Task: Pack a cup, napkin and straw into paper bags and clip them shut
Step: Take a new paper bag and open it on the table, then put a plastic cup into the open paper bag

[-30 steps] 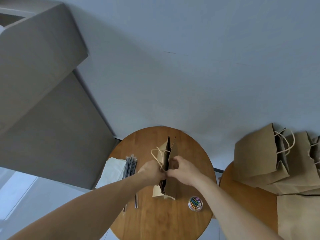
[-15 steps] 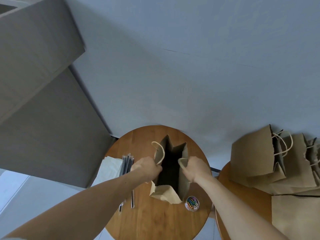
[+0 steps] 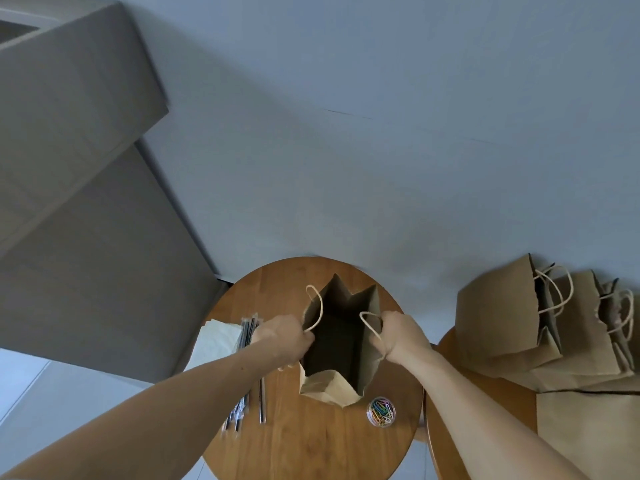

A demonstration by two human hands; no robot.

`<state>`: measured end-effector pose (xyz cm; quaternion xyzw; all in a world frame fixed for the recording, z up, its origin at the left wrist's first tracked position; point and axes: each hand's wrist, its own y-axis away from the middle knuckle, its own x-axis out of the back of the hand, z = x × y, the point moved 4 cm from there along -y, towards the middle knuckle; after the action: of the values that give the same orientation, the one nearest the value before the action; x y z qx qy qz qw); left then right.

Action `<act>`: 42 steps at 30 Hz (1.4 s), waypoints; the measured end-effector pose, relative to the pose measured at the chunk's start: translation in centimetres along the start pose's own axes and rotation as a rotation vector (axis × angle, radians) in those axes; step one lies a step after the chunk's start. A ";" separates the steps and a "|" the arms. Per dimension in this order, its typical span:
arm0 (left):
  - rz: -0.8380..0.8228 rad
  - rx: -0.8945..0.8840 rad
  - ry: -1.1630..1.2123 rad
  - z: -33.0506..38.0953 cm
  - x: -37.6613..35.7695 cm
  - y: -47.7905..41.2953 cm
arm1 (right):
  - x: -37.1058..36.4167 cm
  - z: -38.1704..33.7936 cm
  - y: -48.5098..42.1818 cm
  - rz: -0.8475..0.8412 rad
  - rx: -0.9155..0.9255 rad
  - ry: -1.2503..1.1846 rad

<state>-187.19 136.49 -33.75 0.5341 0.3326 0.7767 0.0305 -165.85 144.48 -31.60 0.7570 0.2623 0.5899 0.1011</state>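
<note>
While the left hand [image 3: 284,336] and right hand [image 3: 403,336] curl their fingers round opposite rims of the paper bag [image 3: 325,388] at the round table [image 3: 311,441] centre, an uneven pull may tear it or tip it over.

No readable text, label or number anywhere.

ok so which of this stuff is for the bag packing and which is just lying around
For the job: open paper bag, held by the left hand and right hand; straws; napkins; tub of paper clips. No cup in view.
Lying about: other paper bags on the side table; grey cabinet.
</note>
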 end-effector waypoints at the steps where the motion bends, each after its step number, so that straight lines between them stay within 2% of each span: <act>1: -0.030 -0.002 0.018 0.0 -0.1 0.0 | -0.2 -0.1 0.0 -0.007 0.007 -0.002; 4: -0.119 -0.024 0.034 -0.7 0.0 -0.5 | -0.2 0.1 0.1 -0.013 0.019 0.003; 8: -0.331 -0.107 0.095 -1.5 0.2 -0.7 | 0.3 0.0 0.3 -0.039 0.031 -0.103; 14: -0.325 -0.240 -0.021 -0.7 3.3 0.4 | 3.0 -0.3 0.6 -0.101 0.051 -0.103; 18: -0.193 -0.190 -0.127 -0.4 8.1 1.4 | 6.8 -2.1 0.4 -0.038 0.097 -0.057; 21: 0.032 -0.178 -0.209 0.1 12.7 2.6 | 10.0 -4.9 0.3 0.056 0.173 -0.045; 24: 0.203 -0.174 -0.218 0.0 17.2 4.2 | 13.0 -8.8 0.5 0.132 0.286 -0.025; 28: 0.354 -0.120 -0.194 -2.1 23.3 7.4 | 15.9 -15.1 1.6 0.180 0.439 -0.032; 37: 0.638 -0.010 -0.172 -11.8 35.5 15.0 | 20.6 -31.1 6.2 0.272 0.698 0.033; 42: 0.784 0.029 -0.093 -20.7 41.0 18.4 | 21.3 -41.4 9.1 0.335 0.843 -0.007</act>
<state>-216.66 128.62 5.21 0.6554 0.1123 0.6998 -0.2610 -198.92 141.31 2.23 0.7659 0.3533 0.4372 -0.3120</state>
